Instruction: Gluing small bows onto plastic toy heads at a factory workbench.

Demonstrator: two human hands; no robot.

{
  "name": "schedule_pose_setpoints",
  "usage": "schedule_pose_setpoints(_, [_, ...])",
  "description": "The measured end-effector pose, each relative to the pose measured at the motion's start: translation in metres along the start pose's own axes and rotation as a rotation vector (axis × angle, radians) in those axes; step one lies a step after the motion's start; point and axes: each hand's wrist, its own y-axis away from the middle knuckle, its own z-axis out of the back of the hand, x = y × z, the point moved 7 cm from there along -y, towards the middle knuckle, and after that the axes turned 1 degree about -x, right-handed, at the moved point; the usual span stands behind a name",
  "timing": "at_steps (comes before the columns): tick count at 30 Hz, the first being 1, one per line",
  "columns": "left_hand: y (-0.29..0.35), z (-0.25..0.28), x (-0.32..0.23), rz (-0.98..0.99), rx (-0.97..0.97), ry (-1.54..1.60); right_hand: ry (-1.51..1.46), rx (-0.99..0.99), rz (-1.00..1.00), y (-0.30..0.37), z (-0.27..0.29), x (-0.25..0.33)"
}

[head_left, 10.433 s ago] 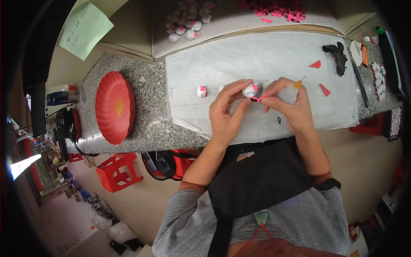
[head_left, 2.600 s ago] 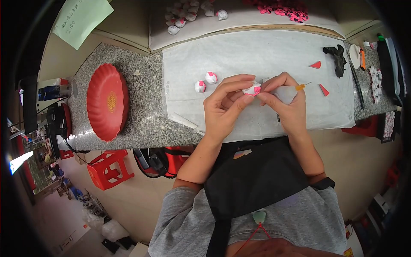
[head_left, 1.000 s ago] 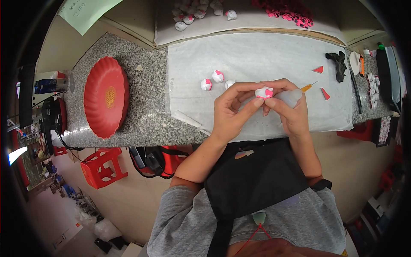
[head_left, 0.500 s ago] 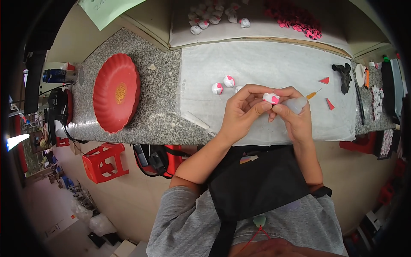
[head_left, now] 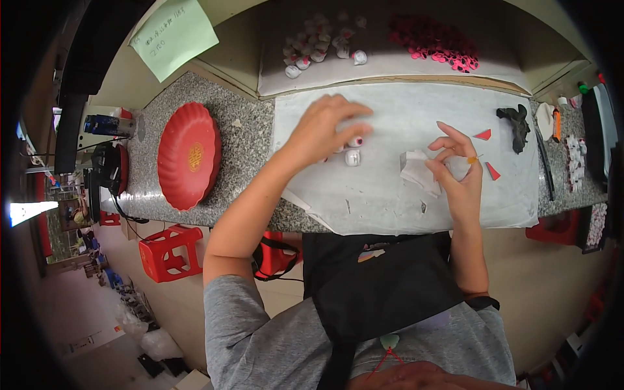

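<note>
My left hand (head_left: 325,127) is over the white sheet (head_left: 383,208), its fingers apart and nothing seen in it. Beside its fingertips and partly under it are small white-and-pink balls (head_left: 353,158). Farther right, my right hand (head_left: 460,172) curls around a translucent squeeze bottle with an orange needle tip (head_left: 472,160). Most of that bottle is hidden by the fingers, and the index finger stretches out. A folded white tissue (head_left: 419,171) lies against the right thumb.
Two red scraps (head_left: 493,171) and a black crumpled piece (head_left: 515,128) lie at the right. Left stands a red scalloped tray (head_left: 188,133). The back shelf holds several white balls (head_left: 318,52) and a pile of pink pieces (head_left: 442,45). A red stool (head_left: 170,250) stands below.
My hands have come apart. The left has let go of the white-and-pink ball and moved left and away; the right keeps the bottle, and the tissue now shows beside it.
</note>
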Motion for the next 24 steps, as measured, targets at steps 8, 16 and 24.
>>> schedule_pose_setpoints(8, [-0.139, 0.033, 0.102, 0.135, -0.414, -0.364, -0.005, -0.016, 0.111, 0.013, 0.001, 0.009])
schedule_pose_setpoints(16, [-0.105, 0.056, 0.063, 0.199, -0.449, 0.625, -0.194, 0.074, -0.001, 0.017, 0.014, 0.008])
schedule_pose_setpoints(24, [0.038, -0.018, -0.022, 0.446, -0.252, 1.526, -0.14, 0.214, 0.062, 0.013, -0.013, 0.02])
